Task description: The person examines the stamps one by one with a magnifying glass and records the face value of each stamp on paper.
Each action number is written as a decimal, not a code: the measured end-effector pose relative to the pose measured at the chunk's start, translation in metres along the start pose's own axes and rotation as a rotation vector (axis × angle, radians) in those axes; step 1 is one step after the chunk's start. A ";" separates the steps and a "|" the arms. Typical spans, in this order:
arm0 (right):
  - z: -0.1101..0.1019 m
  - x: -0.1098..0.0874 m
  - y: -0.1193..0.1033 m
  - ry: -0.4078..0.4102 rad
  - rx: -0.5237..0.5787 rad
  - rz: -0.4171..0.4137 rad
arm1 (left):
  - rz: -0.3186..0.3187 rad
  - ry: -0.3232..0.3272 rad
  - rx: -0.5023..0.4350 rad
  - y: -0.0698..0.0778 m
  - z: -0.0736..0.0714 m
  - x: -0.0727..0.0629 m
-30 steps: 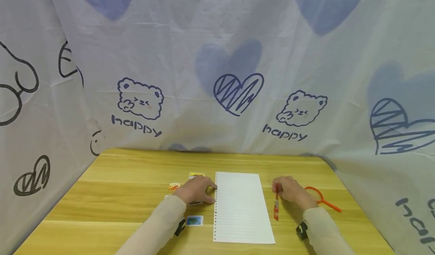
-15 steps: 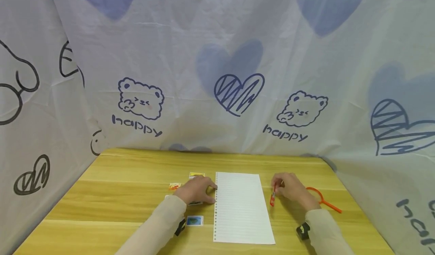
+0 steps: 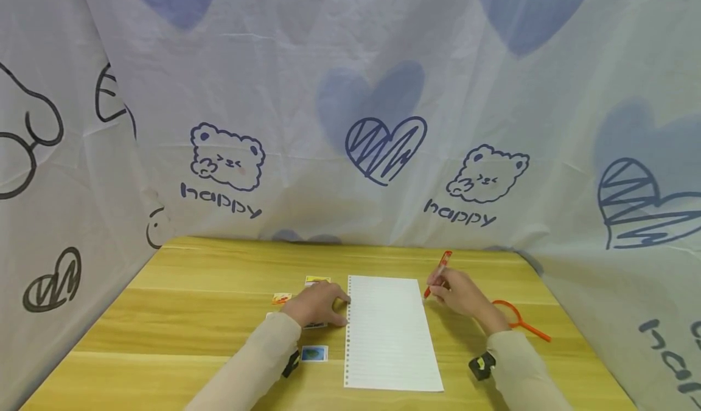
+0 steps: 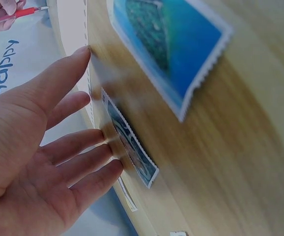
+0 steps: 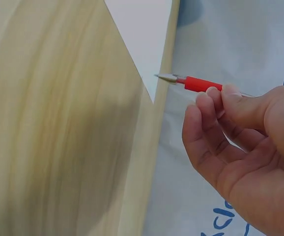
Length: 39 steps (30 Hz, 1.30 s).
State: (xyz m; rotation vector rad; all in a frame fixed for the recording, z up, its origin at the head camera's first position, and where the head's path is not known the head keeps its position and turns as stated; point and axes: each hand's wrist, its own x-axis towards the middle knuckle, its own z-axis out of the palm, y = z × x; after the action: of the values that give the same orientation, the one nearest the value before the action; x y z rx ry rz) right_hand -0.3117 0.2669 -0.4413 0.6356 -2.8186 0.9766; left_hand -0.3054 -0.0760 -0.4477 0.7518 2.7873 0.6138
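Note:
A white lined sheet of paper (image 3: 390,335) with punched holes along its left edge lies on the wooden table. My left hand (image 3: 316,304) rests at that holed edge, its thumb and fingertips touching there, fingers spread and fairly straight. Between thumb and fingertips my right hand (image 3: 459,290) pinches a red pen (image 3: 438,274), just beyond the paper's right edge. In the right wrist view the pen (image 5: 201,84) is uncapped, its metal tip pointing toward the paper. Postage stamps lie around my left hand, among them a blue one (image 4: 181,46) and a dark one (image 4: 129,140) near the fingertips.
An orange-rimmed magnifying glass (image 3: 520,323) lies right of my right hand. Beyond the left hand are a yellow stamp (image 3: 317,280) and a red-and-yellow stamp (image 3: 282,298). A printed curtain (image 3: 306,216) hangs at the table's back edge.
My right hand has turned the red pen from hanging downward toward me to a writing-like hold, its tip low and its end up. The left hand and the paper have stayed put.

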 end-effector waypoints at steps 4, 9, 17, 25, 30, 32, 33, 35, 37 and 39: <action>0.005 0.002 -0.003 -0.016 0.078 -0.013 | -0.002 -0.001 0.008 0.000 0.000 0.001; 0.013 0.006 -0.005 -0.034 0.201 0.037 | 0.003 0.000 0.004 -0.001 0.001 0.002; 0.024 0.014 -0.014 0.037 0.239 0.197 | 0.001 -0.004 -0.031 0.002 0.000 0.001; 0.030 0.021 -0.027 0.023 0.345 0.214 | 0.000 0.003 -0.035 0.003 -0.001 0.001; 0.038 0.025 -0.030 0.013 0.375 0.198 | 0.001 0.006 -0.036 0.003 -0.001 0.002; 0.041 0.026 -0.030 0.023 0.359 0.177 | -0.001 0.007 -0.035 0.002 0.000 0.003; 0.043 0.027 -0.030 0.028 0.348 0.171 | -0.002 0.009 -0.034 0.002 0.000 0.003; 0.047 0.029 -0.029 0.040 0.335 0.173 | -0.003 0.012 -0.033 0.001 0.001 0.004; 0.050 0.030 -0.029 0.041 0.341 0.189 | -0.003 0.016 -0.029 0.000 0.002 0.005; 0.053 0.032 -0.028 0.034 0.355 0.211 | -0.004 0.019 -0.030 0.000 0.002 0.005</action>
State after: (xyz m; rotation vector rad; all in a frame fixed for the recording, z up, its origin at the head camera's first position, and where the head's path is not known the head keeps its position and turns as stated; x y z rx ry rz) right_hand -0.3263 0.2034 -0.4600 0.3468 -2.7439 1.5307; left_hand -0.3089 -0.0725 -0.4498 0.7382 2.7891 0.6640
